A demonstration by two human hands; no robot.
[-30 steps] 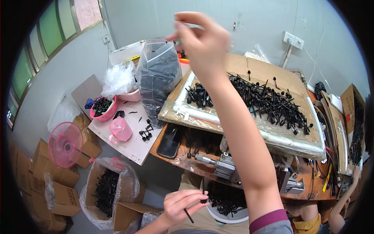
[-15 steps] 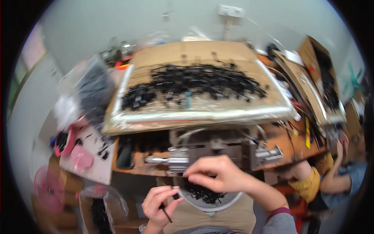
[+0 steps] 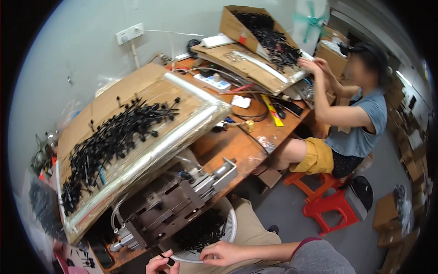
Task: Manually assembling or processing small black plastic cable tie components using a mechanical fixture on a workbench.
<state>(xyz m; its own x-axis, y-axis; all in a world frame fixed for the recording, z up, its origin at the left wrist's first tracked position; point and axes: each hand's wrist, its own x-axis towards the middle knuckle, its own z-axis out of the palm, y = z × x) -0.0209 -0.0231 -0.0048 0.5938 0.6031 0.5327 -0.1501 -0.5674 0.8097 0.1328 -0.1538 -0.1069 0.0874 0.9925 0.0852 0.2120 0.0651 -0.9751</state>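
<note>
workbench (image 3: pixel 237 146) above; left hand (image 3: pixel 162 264) pinches black part (image 3: pixel 169 261) beside right hand (image 3: pixel 223 253).

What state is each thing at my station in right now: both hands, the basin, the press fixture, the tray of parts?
left hand: fingers pinched on a small black part
right hand: resting on the basin rim, holding nothing visible
white basin: on the lap, partly filled with black parts
metal press fixture: nothing seen loaded in it
cardboard tray: tilted, strewn with black parts
</note>
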